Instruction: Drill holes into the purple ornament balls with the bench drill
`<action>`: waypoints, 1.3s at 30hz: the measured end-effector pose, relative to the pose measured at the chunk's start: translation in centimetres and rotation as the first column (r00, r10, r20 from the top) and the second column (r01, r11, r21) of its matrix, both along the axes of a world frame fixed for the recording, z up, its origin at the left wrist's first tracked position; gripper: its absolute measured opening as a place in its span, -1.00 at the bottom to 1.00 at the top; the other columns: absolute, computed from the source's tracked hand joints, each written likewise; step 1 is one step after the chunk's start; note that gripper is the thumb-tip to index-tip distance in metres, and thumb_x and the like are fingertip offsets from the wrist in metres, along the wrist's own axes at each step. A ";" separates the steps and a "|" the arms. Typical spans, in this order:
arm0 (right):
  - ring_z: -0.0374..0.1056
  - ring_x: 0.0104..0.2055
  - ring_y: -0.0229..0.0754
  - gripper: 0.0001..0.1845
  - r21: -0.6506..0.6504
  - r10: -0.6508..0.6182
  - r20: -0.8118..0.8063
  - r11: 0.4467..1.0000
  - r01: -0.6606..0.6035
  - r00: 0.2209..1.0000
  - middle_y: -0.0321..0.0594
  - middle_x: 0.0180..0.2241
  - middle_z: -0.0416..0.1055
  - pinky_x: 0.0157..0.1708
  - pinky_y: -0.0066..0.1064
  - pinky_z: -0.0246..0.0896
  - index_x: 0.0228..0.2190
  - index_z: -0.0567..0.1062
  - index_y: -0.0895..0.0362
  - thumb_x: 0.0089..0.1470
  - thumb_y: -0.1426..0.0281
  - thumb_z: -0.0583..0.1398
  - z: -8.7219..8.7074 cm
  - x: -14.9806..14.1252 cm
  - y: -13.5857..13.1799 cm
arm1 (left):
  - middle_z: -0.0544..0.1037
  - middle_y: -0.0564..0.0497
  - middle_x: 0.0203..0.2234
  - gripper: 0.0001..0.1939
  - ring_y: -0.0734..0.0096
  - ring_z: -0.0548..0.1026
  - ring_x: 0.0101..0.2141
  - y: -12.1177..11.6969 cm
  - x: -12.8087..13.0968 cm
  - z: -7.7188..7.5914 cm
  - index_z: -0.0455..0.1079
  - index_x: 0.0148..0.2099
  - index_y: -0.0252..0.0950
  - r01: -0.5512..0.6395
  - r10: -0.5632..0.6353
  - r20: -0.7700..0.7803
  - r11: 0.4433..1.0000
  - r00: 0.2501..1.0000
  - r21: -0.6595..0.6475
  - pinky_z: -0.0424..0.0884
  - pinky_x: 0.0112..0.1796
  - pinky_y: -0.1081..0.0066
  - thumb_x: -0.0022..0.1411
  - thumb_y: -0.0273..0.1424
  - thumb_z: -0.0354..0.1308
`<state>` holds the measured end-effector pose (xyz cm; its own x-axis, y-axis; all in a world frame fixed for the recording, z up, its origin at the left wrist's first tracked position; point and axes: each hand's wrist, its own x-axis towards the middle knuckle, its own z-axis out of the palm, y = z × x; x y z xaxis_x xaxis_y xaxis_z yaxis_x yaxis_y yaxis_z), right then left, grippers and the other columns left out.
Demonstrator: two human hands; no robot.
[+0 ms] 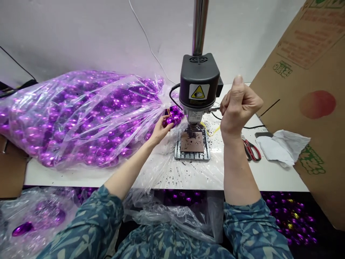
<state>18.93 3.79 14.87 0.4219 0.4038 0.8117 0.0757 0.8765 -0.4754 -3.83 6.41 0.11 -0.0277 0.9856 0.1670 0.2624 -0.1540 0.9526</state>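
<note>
At the tied neck of a large clear plastic bag (88, 118), my left hand (161, 129) has its thumb and fingers around a shiny purple ball (170, 121). More such balls lie just behind it. My right hand (237, 104) is closed in a fist on the feed lever (215, 108) at the side of a small black drill press (199, 81), thumb pointing up. Beneath the drill head, a brown board (192, 142) with a small hole rests on the slotted metal base (192, 156). Dark shavings cover the board and the tabletop around it.
Red-handled scissors (252, 150) and crumpled white paper (283, 146) lie to the right, beside a tall cardboard box (304, 82). Below the white table's (280, 181) front edge are purple balls (293, 219) on the right and plastic sheeting (178, 217) in the middle.
</note>
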 end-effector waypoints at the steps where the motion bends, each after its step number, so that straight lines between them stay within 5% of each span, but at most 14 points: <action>1: -0.08 -0.72 -0.45 -0.30 -0.002 -0.001 0.000 1.000 0.001 1.000 -0.47 -0.76 0.00 -0.60 -0.36 -0.15 -0.74 0.15 0.09 0.33 0.08 0.21 0.0 0.0 0.0 | 0.59 -0.14 -0.03 -0.52 0.27 0.59 -0.25 -1.3 0.3 0.4 0.39 0.26 -0.22 0.054 -0.042 0.167 0.996 0.985 -0.072 0.61 -0.14 0.17 0.35 -0.27 0.28; 4: -0.06 -0.71 -0.44 -0.29 -0.015 -0.008 -0.005 1.000 0.008 1.000 -0.47 -0.76 -0.01 -0.59 -0.35 -0.11 -0.73 0.15 0.07 0.28 -0.02 0.21 0.0 -0.1 0.1 | 0.62 -0.14 -0.02 -0.50 0.34 0.62 -0.31 -4.9 1.7 0.9 0.39 0.27 -0.20 0.281 -0.134 0.516 0.935 0.846 -0.216 0.63 -0.24 0.27 0.36 -0.17 0.30; 8: -0.07 -0.70 -0.43 -0.27 -0.042 -0.034 -0.006 0.999 0.034 0.999 -0.46 -0.77 -0.01 -0.59 -0.31 -0.09 -0.73 0.12 0.03 0.18 -0.17 0.19 -0.1 -0.1 0.2 | 0.65 -0.10 -0.01 -0.42 0.38 0.65 -0.29 -6.8 3.4 -0.1 0.42 0.22 -0.21 0.389 -0.157 0.619 0.884 0.770 -0.259 0.65 -0.21 0.32 0.23 -0.24 0.47; 15: -0.07 -0.61 -0.40 -0.25 -0.143 -0.103 0.117 0.982 0.120 0.988 -0.39 -0.70 0.01 -0.51 -0.32 -0.03 -0.67 0.03 0.04 0.22 -0.28 -0.03 -0.6 0.0 0.3 | 0.67 -0.04 -0.26 -0.33 0.47 0.56 -0.46 -4.8 4.8 -3.3 0.43 0.21 -0.30 0.261 -0.143 0.407 0.932 0.902 -0.252 0.43 -0.48 0.48 0.16 -0.15 0.54; 24: -0.10 -0.62 -0.41 -0.25 -0.111 -0.119 0.104 0.985 0.131 0.987 -0.39 -0.70 -0.02 -0.52 -0.32 -0.03 -0.66 0.03 0.04 0.22 -0.28 -0.03 -0.4 -0.2 0.0 | 0.67 -0.08 -0.12 -0.39 0.39 0.58 -0.27 -3.1 6.2 -4.9 0.47 0.10 -0.27 0.153 -0.115 0.294 0.982 0.949 -0.110 0.50 -0.27 0.39 0.04 -0.26 0.57; 31: -0.04 -0.62 -0.40 -0.24 -0.128 -0.108 0.127 0.984 0.124 0.986 -0.37 -0.70 0.02 -0.52 -0.31 0.00 -0.65 0.06 0.05 0.23 -0.30 -0.07 -0.7 0.1 0.3 | 0.64 -0.02 -0.19 -0.40 0.40 0.49 -0.37 -3.3 6.8 -5.2 0.52 0.09 -0.23 0.110 -0.110 -0.032 0.994 0.993 -0.001 0.49 -0.30 0.34 0.01 -0.32 0.59; 39: -0.12 -0.67 -0.42 -0.23 -0.063 -0.119 0.060 0.990 0.123 0.991 -0.42 -0.74 -0.05 -0.57 -0.30 -0.08 -0.69 0.03 0.05 0.26 -0.23 0.05 -1.2 -0.1 -0.6 | 0.62 -0.13 -0.04 -0.43 0.11 0.57 0.00 -3.4 6.9 -6.2 0.52 0.12 -0.21 0.118 -0.100 -0.135 0.984 0.986 0.133 0.51 0.06 0.10 0.08 -0.31 0.58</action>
